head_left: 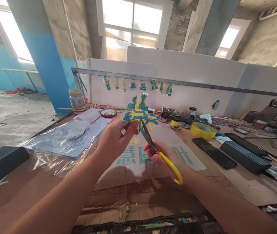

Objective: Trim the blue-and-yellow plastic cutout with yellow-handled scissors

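A blue-and-yellow cut-out figure [138, 110] is pinched by its lower left part between the thumb and fingers of my left hand [120, 135]. My right hand [161, 154] grips a pair of scissors [166, 162] with yellow handles, the metal blades pointing up and to the left. Their tips meet the lower edge of the cut-out; whether the blades are parted there I cannot make out. Below both hands lies a white sheet [182, 139] with large teal characters, partly covered by my right hand. A small clear scrap [135, 140] rests on it.
Several similar cut-outs [142, 85] hang from a metal bar behind. Paint jars [174, 121], a tape roll [202, 130], a phone [214, 152] and a dark case [245, 157] stand right. On the left are a glass jar [77, 101], line drawings [65, 143] and a white cloth [78, 129].
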Demonstrator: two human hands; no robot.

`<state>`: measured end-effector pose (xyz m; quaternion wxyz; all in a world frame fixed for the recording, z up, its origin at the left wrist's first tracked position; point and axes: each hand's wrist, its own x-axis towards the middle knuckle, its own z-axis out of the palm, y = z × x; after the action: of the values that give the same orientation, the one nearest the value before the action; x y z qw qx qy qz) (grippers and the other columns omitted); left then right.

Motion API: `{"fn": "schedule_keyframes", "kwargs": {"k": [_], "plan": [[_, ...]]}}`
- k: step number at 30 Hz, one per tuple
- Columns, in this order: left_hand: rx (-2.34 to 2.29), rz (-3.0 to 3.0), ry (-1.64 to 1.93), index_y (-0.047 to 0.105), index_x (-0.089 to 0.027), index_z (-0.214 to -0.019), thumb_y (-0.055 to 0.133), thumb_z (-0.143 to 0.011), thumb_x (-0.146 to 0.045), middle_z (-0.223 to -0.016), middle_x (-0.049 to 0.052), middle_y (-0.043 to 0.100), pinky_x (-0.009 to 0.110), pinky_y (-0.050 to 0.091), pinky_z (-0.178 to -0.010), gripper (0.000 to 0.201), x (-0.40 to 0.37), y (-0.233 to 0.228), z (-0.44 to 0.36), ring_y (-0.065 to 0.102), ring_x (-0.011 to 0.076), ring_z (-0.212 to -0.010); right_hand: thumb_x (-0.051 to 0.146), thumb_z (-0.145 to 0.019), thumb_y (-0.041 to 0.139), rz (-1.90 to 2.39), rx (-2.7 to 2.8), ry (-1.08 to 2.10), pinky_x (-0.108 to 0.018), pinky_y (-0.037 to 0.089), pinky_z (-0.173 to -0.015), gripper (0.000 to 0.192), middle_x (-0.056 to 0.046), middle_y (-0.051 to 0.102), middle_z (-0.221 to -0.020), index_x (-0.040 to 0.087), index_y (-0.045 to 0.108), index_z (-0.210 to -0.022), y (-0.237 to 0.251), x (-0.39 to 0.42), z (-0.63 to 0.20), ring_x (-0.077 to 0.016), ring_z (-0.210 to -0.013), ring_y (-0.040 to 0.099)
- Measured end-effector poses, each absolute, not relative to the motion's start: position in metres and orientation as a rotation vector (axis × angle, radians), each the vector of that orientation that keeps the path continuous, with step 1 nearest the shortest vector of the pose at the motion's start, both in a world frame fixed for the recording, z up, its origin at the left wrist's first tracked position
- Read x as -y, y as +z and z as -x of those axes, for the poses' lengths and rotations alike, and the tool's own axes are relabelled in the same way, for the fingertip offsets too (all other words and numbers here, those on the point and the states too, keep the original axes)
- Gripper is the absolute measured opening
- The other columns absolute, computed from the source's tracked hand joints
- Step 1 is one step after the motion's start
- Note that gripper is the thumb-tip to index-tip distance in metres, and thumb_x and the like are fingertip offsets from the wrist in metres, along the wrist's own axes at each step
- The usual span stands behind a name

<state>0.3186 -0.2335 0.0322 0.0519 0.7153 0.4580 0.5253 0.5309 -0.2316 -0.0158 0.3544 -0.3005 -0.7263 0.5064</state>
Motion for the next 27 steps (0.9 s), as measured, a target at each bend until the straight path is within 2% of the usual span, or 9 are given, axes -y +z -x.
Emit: {"fn": "schedule_keyframes", "kwargs": {"k": [14,19,27], "plan": [[-1.408,-2.285,1.599,0.068,-0.021,-0.072,0.05,-0.099,-0.043,-0.071,0.001,0.073,0.027,0.042,-0.063,0.04,0.2349,0.0346,-0.3192,0.064,0.0161,-0.065,0.07,-0.081,0.065,0.76,1.859,1.309,-0.024,0.037,-0.063,0.053,-0.002,0.052,-0.09,0.023,0.06,-0.106,-0.0239,0.2272,-0.5318,-0.0153,-0.077,0.048],[-1.434,-2.301,1.6,0.066,-0.021,-0.07,0.05,-0.099,-0.042,-0.069,0.0,0.072,0.027,0.043,-0.064,0.039,0.2346,0.0356,-0.3192,0.064,0.0162,-0.064,0.076,-0.076,0.066,0.756,1.83,1.313,-0.024,0.037,-0.062,0.061,-0.001,0.049,-0.084,0.022,0.058,-0.101,-0.0206,0.2288,-0.5289,-0.0142,-0.072,0.043],[-1.422,-2.289,1.611,0.067,-0.021,-0.068,0.05,-0.099,-0.042,-0.069,0.0,0.071,0.028,0.042,-0.064,0.041,0.2347,0.0353,-0.3191,0.064,0.0156,-0.065,0.074,-0.073,0.069,0.775,1.784,1.347,-0.025,0.038,-0.065,0.057,-0.002,0.05,-0.085,0.023,0.059,-0.098,-0.0228,0.2288,-0.5284,-0.0158,-0.076,0.046]]}}
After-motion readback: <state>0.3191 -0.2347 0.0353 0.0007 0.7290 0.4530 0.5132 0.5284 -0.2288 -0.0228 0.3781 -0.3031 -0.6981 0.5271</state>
